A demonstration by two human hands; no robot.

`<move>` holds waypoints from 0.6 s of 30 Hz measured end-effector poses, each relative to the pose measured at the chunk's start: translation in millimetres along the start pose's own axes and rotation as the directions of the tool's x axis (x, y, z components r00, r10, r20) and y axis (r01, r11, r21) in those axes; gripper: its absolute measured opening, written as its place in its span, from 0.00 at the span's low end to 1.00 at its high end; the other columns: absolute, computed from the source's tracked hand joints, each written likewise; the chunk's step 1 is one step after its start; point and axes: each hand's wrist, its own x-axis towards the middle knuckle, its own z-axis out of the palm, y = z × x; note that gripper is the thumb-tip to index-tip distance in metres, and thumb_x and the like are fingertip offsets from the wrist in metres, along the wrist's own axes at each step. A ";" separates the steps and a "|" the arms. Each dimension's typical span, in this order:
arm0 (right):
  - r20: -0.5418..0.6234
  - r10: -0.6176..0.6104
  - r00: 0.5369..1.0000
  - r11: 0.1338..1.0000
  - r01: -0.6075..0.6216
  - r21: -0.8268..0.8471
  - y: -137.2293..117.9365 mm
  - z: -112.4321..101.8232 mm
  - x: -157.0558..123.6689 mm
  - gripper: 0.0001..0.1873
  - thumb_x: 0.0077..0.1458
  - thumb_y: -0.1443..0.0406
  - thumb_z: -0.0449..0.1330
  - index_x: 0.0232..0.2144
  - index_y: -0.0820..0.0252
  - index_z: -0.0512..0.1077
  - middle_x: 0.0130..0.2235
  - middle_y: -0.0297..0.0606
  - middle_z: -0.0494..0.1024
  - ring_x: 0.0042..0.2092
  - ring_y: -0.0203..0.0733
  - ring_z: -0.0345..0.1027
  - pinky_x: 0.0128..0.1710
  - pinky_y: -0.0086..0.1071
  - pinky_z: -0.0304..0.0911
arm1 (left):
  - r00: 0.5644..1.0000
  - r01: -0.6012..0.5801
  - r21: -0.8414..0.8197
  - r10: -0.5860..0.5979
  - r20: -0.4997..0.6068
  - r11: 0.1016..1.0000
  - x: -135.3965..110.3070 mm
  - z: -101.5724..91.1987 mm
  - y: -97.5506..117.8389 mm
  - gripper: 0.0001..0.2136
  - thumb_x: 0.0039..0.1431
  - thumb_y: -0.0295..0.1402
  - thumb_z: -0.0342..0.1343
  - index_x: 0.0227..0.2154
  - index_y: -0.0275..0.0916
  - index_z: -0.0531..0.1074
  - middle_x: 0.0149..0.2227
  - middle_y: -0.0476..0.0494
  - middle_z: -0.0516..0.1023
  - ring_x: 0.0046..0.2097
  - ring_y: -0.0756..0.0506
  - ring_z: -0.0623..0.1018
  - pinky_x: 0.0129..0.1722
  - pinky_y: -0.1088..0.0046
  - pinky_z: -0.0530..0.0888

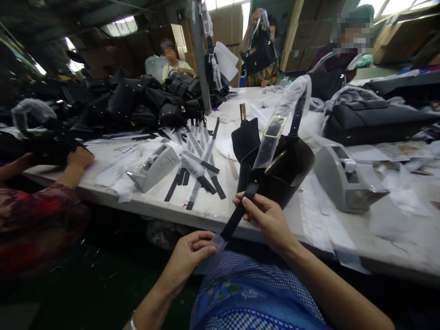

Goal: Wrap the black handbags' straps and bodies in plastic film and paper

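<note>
A black handbag (285, 160) stands at the table's front edge, its handle (292, 101) wrapped in clear plastic with a gold buckle. From the bag a black strap (233, 222) slants down toward my lap. My right hand (263, 213) pinches the strap close to the bag, thumb on top. Lower down, my left hand (194, 252) has its fingers closed on the strap's end, where a clear plastic sleeve (217, 245) covers it. The flap (245, 137) of the bag is folded up on the left, showing a gold clasp.
Several black straps (202, 169), some in plastic, lie left of the bag. Grey tape dispensers (156, 169) flank the work area, one (345, 178) at right. Black bags (137, 98) are heaped behind. A co-worker's hand (80, 158) holds a bag at left. A post (201, 59) rises mid-table.
</note>
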 end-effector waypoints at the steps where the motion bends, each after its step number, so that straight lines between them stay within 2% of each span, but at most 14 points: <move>1: -0.001 -0.003 1.000 1.000 0.003 0.001 0.5 0.8 0.5 0.18 0.57 0.54 0.65 0.45 0.60 0.79 0.43 0.43 0.82 0.28 0.32 0.65 0.30 0.29 0.64 | 1.000 -0.002 -0.005 0.002 0.007 1.000 -0.9 -0.1 -0.9 0.21 0.45 0.38 0.73 0.42 0.35 0.78 0.34 0.39 0.84 0.34 0.46 0.82 0.35 0.75 0.75; 10: 0.016 -0.019 1.000 0.999 0.020 -0.040 3.3 -0.2 -0.3 0.20 0.58 0.54 0.64 0.46 0.61 0.78 0.44 0.45 0.82 0.27 0.33 0.65 0.29 0.30 0.63 | 0.999 -0.018 -0.010 0.019 0.030 1.000 -1.6 2.9 0.8 0.21 0.46 0.39 0.72 0.42 0.34 0.79 0.36 0.37 0.84 0.37 0.44 0.82 0.38 0.74 0.75; 18: 0.029 -0.016 0.999 0.999 0.017 -0.043 1.9 -1.6 -0.3 0.20 0.57 0.53 0.64 0.46 0.60 0.78 0.43 0.44 0.82 0.27 0.33 0.65 0.29 0.30 0.65 | 0.997 -0.012 -0.103 0.019 0.072 0.995 8.6 18.1 4.9 0.21 0.48 0.40 0.71 0.43 0.35 0.79 0.38 0.36 0.84 0.38 0.43 0.82 0.38 0.74 0.75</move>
